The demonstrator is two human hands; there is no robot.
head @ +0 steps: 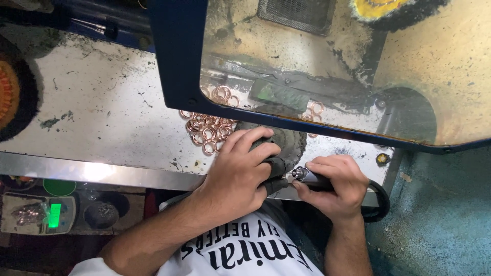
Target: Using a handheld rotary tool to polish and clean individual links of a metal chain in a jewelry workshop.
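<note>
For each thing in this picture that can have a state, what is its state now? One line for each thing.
Left hand: closed around a dark grey cloth-like pad.
Right hand: closed on a black pen-shaped rotary tool, tip toward the pad.
Small copper-coloured metal rings: loose in a pile on the bench.
Transparent blue-framed shield: dusty, over the bench.
Small scale display: lit green.

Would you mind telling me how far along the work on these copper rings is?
Hard to judge what is finished: the pile of copper-coloured rings shows no sorted batch. In hand: the left hand grips something in a dark cloth, and the right hand points a pen-like rotary tool at it. Many rings seemingly remain.
</note>
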